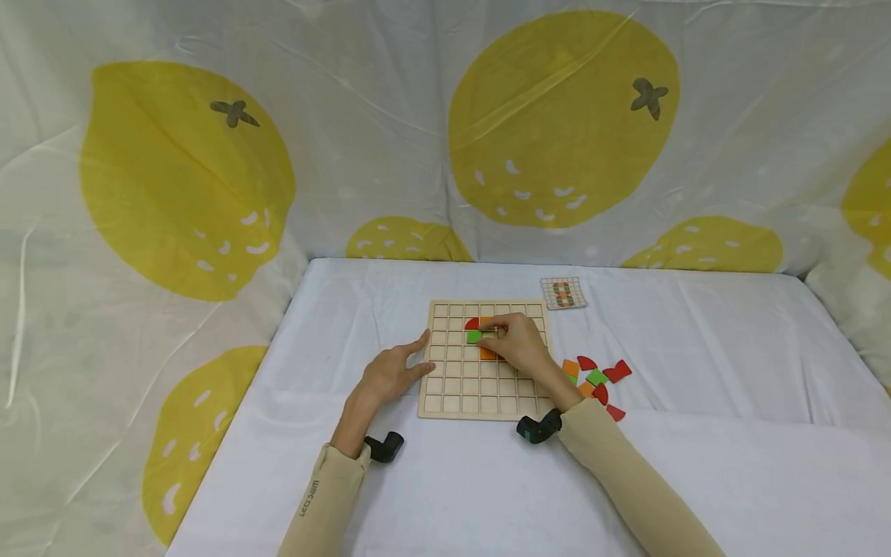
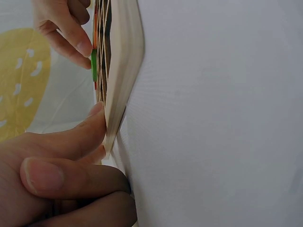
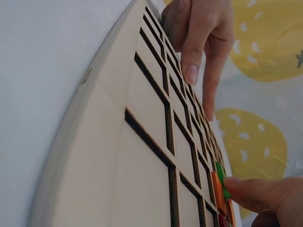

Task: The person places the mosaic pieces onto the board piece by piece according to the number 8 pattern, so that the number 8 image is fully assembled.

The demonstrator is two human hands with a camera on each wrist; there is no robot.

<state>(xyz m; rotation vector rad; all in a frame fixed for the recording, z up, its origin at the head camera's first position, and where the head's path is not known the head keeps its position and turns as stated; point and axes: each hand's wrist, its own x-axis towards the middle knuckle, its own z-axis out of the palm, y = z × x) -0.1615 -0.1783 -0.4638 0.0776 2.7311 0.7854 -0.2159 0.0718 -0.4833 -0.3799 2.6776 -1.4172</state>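
Note:
A wooden grid board [image 1: 452, 387] lies on the white cloth. My right hand [image 1: 520, 344] reaches over it, thumb and index finger pinching a green square piece [image 1: 474, 337] at the grid. In the right wrist view the thumb tip presses against that green piece [image 3: 220, 176]. Beside it sit a red quarter-round piece [image 1: 472, 324] and an orange piece [image 1: 488, 353], partly covered by the fingers. My left hand [image 1: 391, 373] rests at the board's left edge, its extended index finger and thumb touching the rim; the left wrist view shows the contact at the board side [image 2: 124, 71].
Right of the board lies a loose group of red, orange and green pieces, including a red piece [image 1: 618, 371] and a green piece [image 1: 596, 377]. A small pattern card [image 1: 564, 293] lies behind the board's right corner. A lemon-printed curtain [image 1: 390, 116] hangs behind the table.

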